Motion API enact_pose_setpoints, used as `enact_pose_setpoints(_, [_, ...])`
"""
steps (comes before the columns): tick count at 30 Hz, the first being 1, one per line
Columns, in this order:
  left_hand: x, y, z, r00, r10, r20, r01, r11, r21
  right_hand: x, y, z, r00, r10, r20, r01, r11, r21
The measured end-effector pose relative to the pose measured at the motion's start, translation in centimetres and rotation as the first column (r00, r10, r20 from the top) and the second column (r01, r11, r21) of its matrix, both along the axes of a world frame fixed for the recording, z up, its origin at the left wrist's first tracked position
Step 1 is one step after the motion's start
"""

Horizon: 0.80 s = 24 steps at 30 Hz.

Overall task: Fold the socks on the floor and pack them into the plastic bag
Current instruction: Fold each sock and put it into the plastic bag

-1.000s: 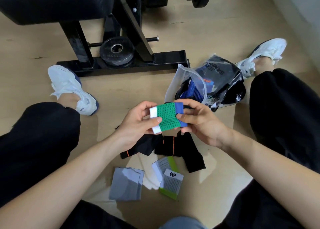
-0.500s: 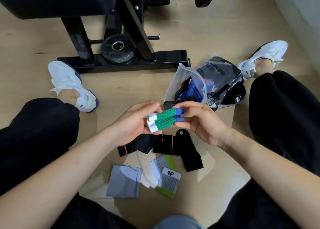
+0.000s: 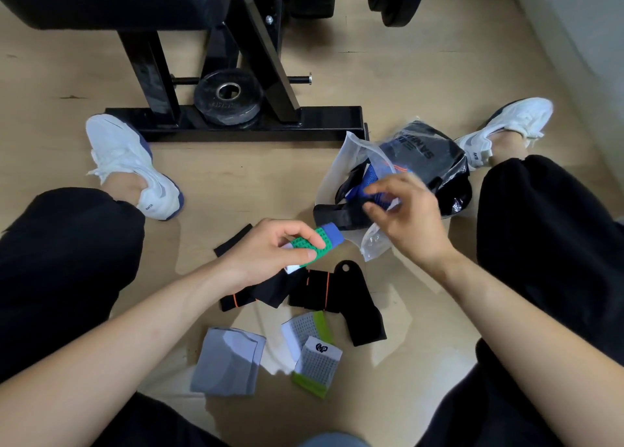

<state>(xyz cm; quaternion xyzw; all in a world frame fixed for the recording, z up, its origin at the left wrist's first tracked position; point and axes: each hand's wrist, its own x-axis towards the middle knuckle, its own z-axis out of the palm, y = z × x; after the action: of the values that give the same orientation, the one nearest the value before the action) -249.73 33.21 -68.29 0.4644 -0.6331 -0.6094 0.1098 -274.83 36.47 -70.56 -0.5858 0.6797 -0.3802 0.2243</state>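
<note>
Sock (image 3: pixel 312 248) first: green, folded into a short bundle, white end tucked toward the palm and blue end sticking out past the fingertips. The left hand (image 3: pixel 263 252) pinches it above the floor (image 3: pixel 236 183), thumb on the near side and fingers curled over the top. The sock's long axis runs from the palm up and to the right. That puts the blue end pointing at the bag (image 3: pixel 337 163), ahead and right of this hand, near but apart, its mouth gaping toward it and already part filled.

The right hand (image 3: pixel 410 218) hovers at that mouth, nearer the bag than the left. Its fingers are loosely curled and seem to hold nothing; blur hides whether a fingertip touches the film.

The likely next move is a short push along the sock's own axis into the opening, with the right hand placed to hold the lip wide.

Under the left wrist lie black socks (image 3: pixel 337 293). Nearer the body are 1 grey sock (image 3: pixel 229 362) and 2 grey-lime socks (image 3: pixel 315 357), unpacked.
</note>
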Motion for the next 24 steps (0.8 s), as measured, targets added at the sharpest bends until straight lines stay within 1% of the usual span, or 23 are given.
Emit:
enact_pose_setpoints(1, [-0.2,-0.1,-0.2,0.999,0.029,-0.012,-0.030,1.000,-0.009,-1.0,-0.7,-0.1,0.992,-0.035,-0.123,0.032,0.999,-0.025])
enact_pose_setpoints(2, [-0.5,-0.3,-0.4,0.998,0.049,-0.027,-0.049,0.999,-0.021,-1.9,-1.4,-0.3,0.975,-0.047,-0.216,0.049,0.999,0.000])
enact_pose_setpoints(3, [-0.8,-0.5,-0.5,0.997,0.063,-0.037,-0.064,0.998,-0.029,-2.6,-2.0,-0.6,0.959,-0.042,-0.281,0.060,0.997,0.057])
enact_pose_setpoints(4, [-1.2,-0.8,-0.7,0.996,0.076,-0.048,-0.078,0.996,-0.032,-3.2,-2.6,-1.0,0.949,-0.026,-0.314,0.067,0.990,0.121])
enact_pose_setpoints(6, [-2.1,-1.5,-1.4,0.992,0.104,-0.077,-0.106,0.994,-0.019,-3.8,-3.3,-1.8,0.954,0.008,-0.300,0.056,0.977,0.204])
enact_pose_setpoints(8, [-3.5,-2.3,-2.5,0.988,0.121,-0.098,-0.124,0.992,-0.022,-3.9,-3.7,-2.4,0.962,0.010,-0.272,0.051,0.975,0.216])
enact_pose_setpoints(12, [-7.4,-4.2,-5.3,0.989,0.104,-0.103,-0.117,0.984,-0.132,-4.0,-3.6,-2.1,0.969,0.023,-0.247,0.031,0.977,0.212])
enact_pose_setpoints(15, [-10.7,-5.9,-7.4,0.999,0.031,0.008,-0.028,0.954,-0.298,-4.7,-3.5,-1.4,0.967,0.040,-0.253,0.003,0.986,0.167])
enact_pose_setpoints(17, [-12.8,-6.7,-8.6,0.998,-0.002,0.063,0.026,0.929,-0.368,-5.4,-3.4,-1.0,0.963,0.044,-0.265,-0.007,0.990,0.140])
enact_pose_setpoints(21, [-16.0,-7.7,-11.3,0.988,-0.099,0.116,0.134,0.929,-0.346,-6.1,-2.6,-0.4,0.947,0.088,-0.310,-0.052,0.991,0.123])
enact_pose_setpoints(24, [-17.3,-8.3,-13.1,0.980,-0.170,0.104,0.196,0.908,-0.370,-6.3,-1.5,0.0,0.952,0.101,-0.291,-0.063,0.989,0.135])
